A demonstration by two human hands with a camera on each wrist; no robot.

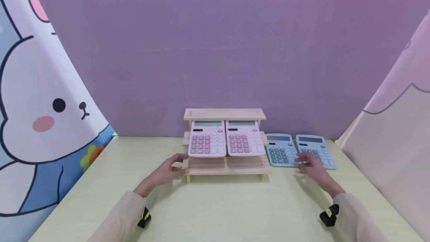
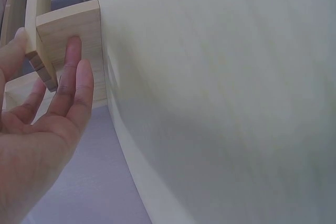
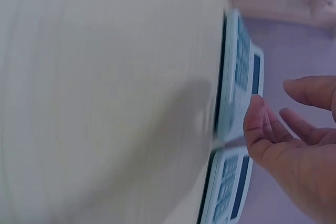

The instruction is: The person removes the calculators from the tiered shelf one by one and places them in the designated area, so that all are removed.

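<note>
We see two pink calculators lying side by side on the middle step, just under the top shelf. Everything stands on a pale yellow-green table. A plain purple backdrop hangs behind, a cartoon bunny curtain at left, a pale pink cloth at right

Two pink calculators sit on a pale wooden stepped rack, two light-blue calculators on the pale yellow-green table, against a purple backdrop.
</note>
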